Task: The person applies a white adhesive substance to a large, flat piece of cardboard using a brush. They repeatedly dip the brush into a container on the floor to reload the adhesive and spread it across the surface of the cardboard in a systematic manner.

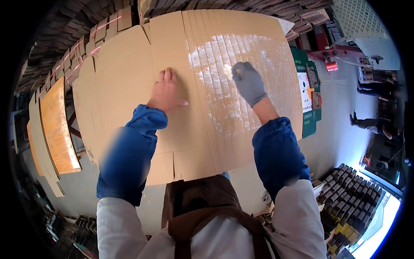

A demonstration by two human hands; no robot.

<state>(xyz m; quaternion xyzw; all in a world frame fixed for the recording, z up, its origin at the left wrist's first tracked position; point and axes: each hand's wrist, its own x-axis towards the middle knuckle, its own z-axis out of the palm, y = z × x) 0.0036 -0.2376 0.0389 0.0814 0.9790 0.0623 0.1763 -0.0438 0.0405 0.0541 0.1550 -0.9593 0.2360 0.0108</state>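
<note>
A large flat brown cardboard sheet, scored with fold lines, lies in front of me. My left hand, bare, rests flat on its middle with fingers together and thumb out. My right hand wears a grey glove and is closed around a small pale tool or brush, mostly hidden in the fist. It presses on the sheet's right half, where white streaks of glue cover the cardboard in vertical bands. Both forearms wear blue sleeve covers.
A printed green and white carton lies under the sheet's right edge. Stacks of folded cardboard stand behind and left. Wooden boards lean at the left. Dark bundled stacks sit lower right. Another person stands far right.
</note>
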